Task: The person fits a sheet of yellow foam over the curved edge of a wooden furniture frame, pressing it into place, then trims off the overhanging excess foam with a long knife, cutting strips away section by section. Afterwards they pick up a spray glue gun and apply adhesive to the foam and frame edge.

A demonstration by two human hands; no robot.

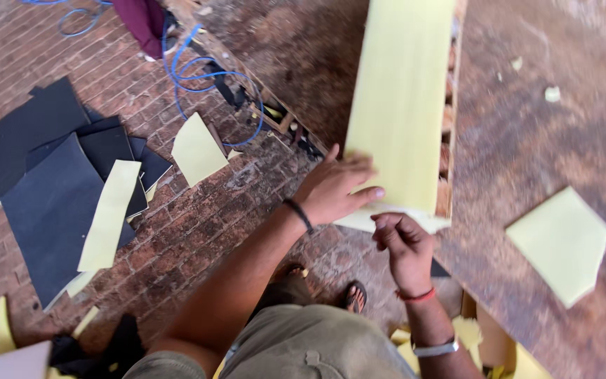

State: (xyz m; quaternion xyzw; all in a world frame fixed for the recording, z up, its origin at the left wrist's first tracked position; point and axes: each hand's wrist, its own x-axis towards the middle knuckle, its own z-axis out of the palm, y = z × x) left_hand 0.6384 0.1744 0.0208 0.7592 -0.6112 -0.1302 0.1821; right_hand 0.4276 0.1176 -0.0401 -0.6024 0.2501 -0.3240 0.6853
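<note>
1. a person stands over a worn brown workbench [527, 140], seen from above, both bare hands at the near end of a long pale yellow foam strip [398, 105].
2. the strip lies along the edge of the bench, running away from the person; its near end overhangs a wooden frame edge [446, 140].
3. the left hand [334, 188], a dark band on its wrist, lies flat on the foam with fingers spread, pressing rather than gripping.
4. the right hand [402, 242], a red thread on its wrist, pinches the bottom corner of the strip between thumb and curled fingers.
5. to do this well, it seems wise to keep the flat hand firm so the foam sits square to the edge while the corner is pulled snug.
6. a loose yellow foam square [561, 242] lies on the bench to the right.
7. on the brick floor [198, 231] lie black sheets [43, 189], yellow offcuts and a blue hose [198, 74].
</note>
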